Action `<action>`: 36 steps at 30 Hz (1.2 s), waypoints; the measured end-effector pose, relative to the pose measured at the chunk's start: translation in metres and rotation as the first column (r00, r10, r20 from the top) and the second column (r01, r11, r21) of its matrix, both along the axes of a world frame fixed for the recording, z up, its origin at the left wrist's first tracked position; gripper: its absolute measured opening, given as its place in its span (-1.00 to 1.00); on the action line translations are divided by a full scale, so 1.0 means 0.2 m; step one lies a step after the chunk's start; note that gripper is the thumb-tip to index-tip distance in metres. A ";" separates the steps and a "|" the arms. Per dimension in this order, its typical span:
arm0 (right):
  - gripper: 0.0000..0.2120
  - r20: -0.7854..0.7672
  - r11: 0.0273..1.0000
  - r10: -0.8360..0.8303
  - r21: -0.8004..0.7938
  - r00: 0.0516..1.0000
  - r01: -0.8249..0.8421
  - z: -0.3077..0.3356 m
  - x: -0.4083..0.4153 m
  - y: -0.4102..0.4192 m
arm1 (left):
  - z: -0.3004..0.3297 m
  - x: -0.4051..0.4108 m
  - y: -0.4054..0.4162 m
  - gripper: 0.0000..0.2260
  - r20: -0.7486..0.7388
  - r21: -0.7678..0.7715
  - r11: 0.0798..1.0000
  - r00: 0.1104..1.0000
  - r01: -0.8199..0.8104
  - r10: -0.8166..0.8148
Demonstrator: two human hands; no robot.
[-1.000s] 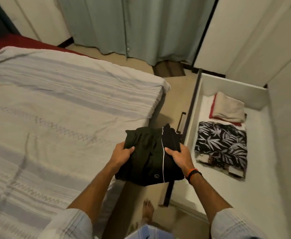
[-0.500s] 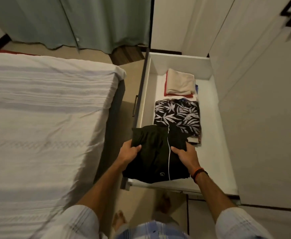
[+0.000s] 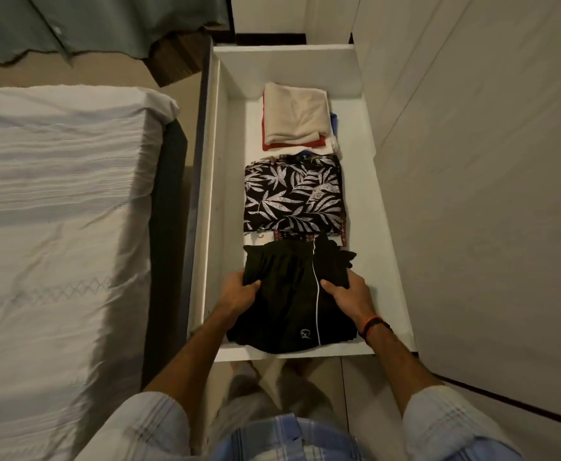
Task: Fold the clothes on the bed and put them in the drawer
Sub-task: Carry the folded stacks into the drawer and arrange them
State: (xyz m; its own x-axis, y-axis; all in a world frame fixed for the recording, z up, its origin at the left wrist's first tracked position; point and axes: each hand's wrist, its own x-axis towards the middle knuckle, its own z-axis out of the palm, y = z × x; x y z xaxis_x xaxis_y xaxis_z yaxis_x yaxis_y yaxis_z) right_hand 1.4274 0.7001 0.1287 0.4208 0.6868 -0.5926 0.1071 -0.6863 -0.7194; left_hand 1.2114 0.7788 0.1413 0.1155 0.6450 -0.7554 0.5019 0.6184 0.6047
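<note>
Over drawer point(image 3: 385, 201), near end: left hand point(image 3: 239, 292) and right hand point(image 3: 350, 296) gripping folded black garment point(image 3: 289, 301), beside leaf-print stack point(image 3: 294, 194); could unfold or catch front rim if dropped unevenly.

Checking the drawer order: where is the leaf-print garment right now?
In the head view the leaf-print garment lies mid-drawer, between the beige folded cloth at the far end and the black folded garment nearer the person.
</note>
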 end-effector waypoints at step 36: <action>-0.61 0.077 0.980 0.175 -0.110 0.982 -0.166 -0.03 -0.33 0.11 | 0.00 -0.28 0.05 -0.53 -0.201 0.118 0.962 0.955 0.246 -0.219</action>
State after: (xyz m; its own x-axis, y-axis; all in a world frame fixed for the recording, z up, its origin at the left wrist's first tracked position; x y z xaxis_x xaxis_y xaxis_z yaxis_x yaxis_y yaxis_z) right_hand 1.3621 0.7212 0.1236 0.3552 0.6905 -0.6301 0.2871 -0.7220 -0.6295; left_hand 1.1547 0.7882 0.1422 0.1428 0.7178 -0.6814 0.7322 0.3866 0.5607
